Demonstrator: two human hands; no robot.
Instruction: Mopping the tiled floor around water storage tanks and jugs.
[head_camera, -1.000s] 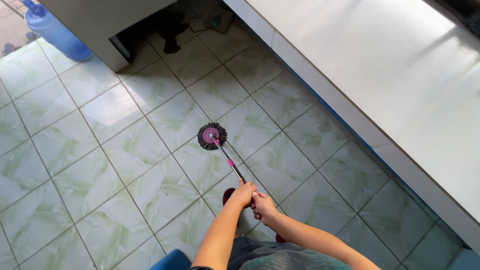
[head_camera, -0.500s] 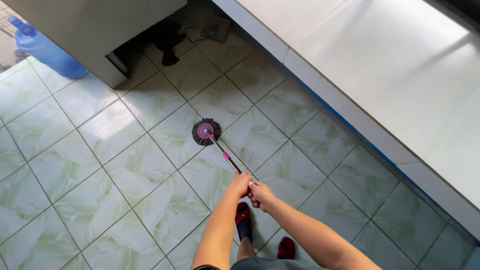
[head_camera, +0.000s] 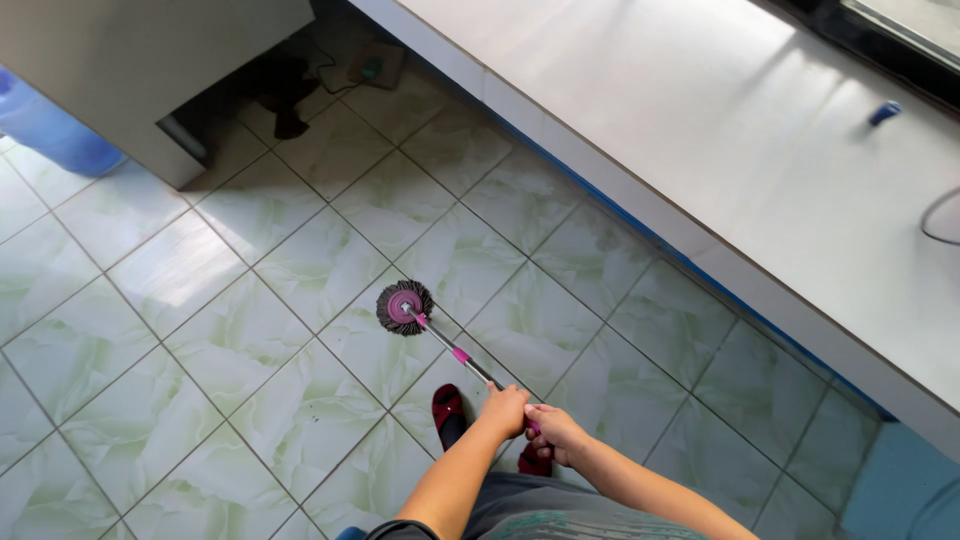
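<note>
On green tiled floor (head_camera: 200, 300), head view: left hand (head_camera: 505, 408) and right hand (head_camera: 552, 430) both wrapped tight around mop handle (head_camera: 455, 352), side by side. Round mop head (head_camera: 403, 306) flat on tile ahead of red slippers (head_camera: 447, 410). White counter (head_camera: 700, 150) to the right.

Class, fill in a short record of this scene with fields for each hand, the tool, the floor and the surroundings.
Left hand: left hand gripping the mop handle
Right hand: right hand gripping the same handle, just behind the left
Tool: round mop head resting flat on the floor
Floor: pale green tiles
Surroundings: long grey counter on the right, blue water bottle at far left
</note>
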